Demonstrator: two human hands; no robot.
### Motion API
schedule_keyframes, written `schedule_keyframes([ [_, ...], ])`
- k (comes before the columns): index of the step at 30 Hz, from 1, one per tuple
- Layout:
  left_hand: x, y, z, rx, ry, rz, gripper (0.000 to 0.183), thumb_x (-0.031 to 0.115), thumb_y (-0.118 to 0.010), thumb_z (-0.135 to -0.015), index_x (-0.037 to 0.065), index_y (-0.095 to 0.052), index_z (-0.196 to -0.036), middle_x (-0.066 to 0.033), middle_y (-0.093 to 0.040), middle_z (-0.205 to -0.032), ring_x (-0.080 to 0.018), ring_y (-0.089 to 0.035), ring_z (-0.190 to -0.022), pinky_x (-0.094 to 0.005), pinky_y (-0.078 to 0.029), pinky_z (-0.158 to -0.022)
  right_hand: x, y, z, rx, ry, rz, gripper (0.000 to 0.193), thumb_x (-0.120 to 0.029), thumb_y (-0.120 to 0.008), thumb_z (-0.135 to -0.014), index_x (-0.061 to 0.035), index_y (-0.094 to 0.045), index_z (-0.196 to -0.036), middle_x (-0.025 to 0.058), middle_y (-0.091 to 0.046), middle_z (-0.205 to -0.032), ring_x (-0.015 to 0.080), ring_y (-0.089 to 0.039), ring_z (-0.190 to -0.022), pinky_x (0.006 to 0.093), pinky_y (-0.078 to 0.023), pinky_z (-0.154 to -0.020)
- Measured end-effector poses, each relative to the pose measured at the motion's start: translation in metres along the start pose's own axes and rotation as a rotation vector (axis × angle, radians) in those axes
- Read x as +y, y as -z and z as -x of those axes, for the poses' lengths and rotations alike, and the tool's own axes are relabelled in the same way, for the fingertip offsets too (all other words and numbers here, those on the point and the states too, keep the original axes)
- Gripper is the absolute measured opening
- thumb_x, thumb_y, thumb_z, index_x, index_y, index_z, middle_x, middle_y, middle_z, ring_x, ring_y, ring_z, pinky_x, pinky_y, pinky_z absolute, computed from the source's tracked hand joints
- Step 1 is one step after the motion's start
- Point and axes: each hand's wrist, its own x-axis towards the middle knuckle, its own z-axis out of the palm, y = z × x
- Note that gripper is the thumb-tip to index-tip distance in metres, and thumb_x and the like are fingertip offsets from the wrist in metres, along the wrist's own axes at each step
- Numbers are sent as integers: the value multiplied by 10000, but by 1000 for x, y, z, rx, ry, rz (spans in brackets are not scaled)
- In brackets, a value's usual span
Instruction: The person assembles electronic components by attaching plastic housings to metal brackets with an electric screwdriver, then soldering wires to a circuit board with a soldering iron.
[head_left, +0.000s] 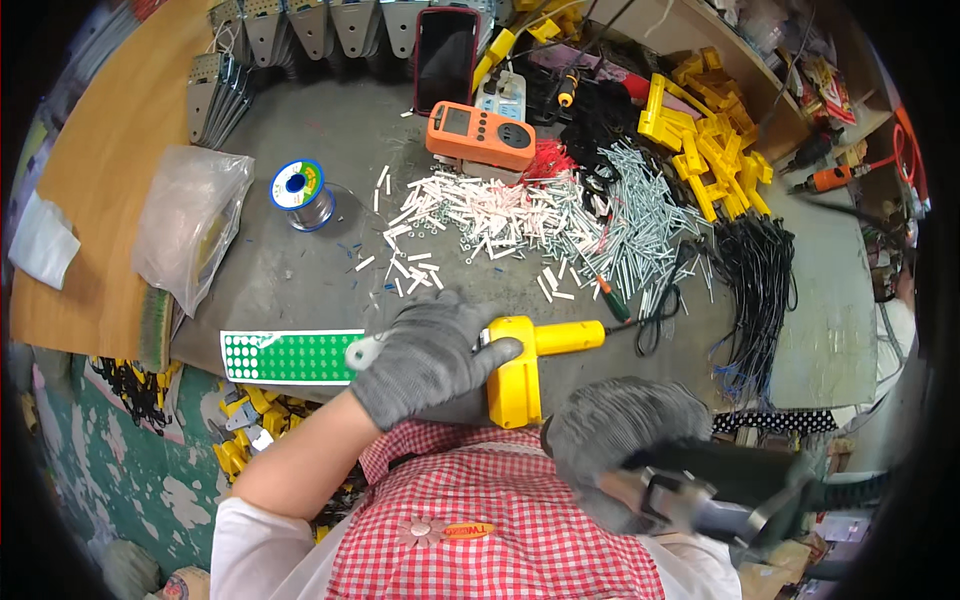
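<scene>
Yellow plastic casing (515, 388) being held over the front edge of the worktop (250, 290) by the closed left grip (428, 355), blurred right grip (622, 430) being held nearby, its hold being impossible to tell.

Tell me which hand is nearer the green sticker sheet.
Left. The left hand is at the visible right end of the green sticker sheet; the right hand is farther right, beyond the yellow plastic housing.

The bare left forearm (310, 455) slants forward, and the gray-gloved left hand (430, 350) points its thumb (500, 351) right. I see the gloved right hand (615, 430) near the belly, blurry.
</scene>
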Motion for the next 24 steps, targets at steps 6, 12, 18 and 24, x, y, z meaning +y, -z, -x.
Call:
schedule_keyframes([
  [6, 5, 8, -33, -208, -70, 52, 564, 500, -611, -896, 54, -640, -1241, -245, -595, -1001, -394, -590, -980, -470, -459, -900, 37, -15, -20, -79, 103, -209, 124, -75, -705, -766, -96, -681, -886, 39, -674, -794, 202, -679, -746, 316, -534, -666],
  [12, -4, -1, 6, 102, -41, 1, 574, 470, -631, -899, 34, -607, -1273, -219, -602, -978, -371, -589, -941, -459, -468, -865, 10, -7, -29, -175, -20, -376, 130, -56, -707, -758, -104, -691, -877, 42, -672, -781, 198, -677, -741, 326, -534, -669],
  [18, -20, 0, 12, 85, -52, -9, 556, 460, -652, -889, 46, -615, -1258, -195, -595, -953, -365, -571, -901, -443, -466, -842, -5, -1, -35, -252, -199, -558, 152, -24, -699, -768, -101, -705, -900, 57, -672, -790, 187, -674, -749, 337, -536, -684],
  [24, -21, 14, -18, -248, -181, 141, 506, 450, -641, -888, 57, -635, -1208, -164, -591, -960, -347, -557, -975, -451, -431, -900, 35, 12, -75, 125, 511, -527, 149, -111, -715, -850, -59, -591, -913, 91, -619, -808, 177, -597, -693, 338, -504, -622],
])
